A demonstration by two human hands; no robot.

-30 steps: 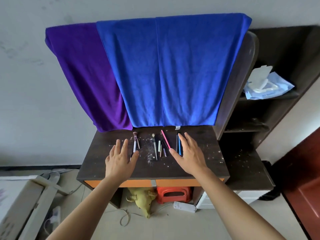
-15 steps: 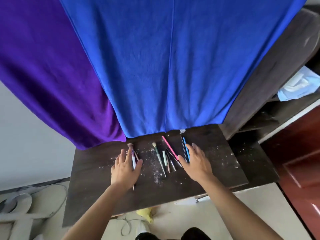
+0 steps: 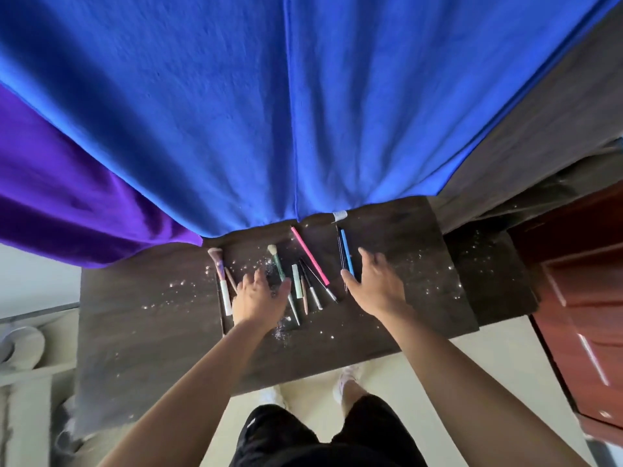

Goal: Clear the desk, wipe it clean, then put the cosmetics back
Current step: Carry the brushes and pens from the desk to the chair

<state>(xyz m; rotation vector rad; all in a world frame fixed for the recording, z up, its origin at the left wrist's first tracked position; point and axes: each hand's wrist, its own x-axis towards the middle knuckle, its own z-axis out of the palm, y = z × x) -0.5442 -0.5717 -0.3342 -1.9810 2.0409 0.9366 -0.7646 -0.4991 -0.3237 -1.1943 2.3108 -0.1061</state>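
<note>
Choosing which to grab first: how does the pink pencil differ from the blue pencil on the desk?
The pink pencil lies slanted, far end leaning left; the blue pencil points almost straight at the blue cloth. The pink pencil lies between the left hand and right hand; the blue pencil lies close beside the right hand. Both lie flat on the desk, unheld.

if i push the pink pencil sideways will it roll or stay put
The pink pencil looks slim, straight and rigid, so a sideways push would probably roll it across the flat desk. It seems light and likely easy to pinch up. A dark pencil lies close beside its lower end and may get nudged along.
</note>
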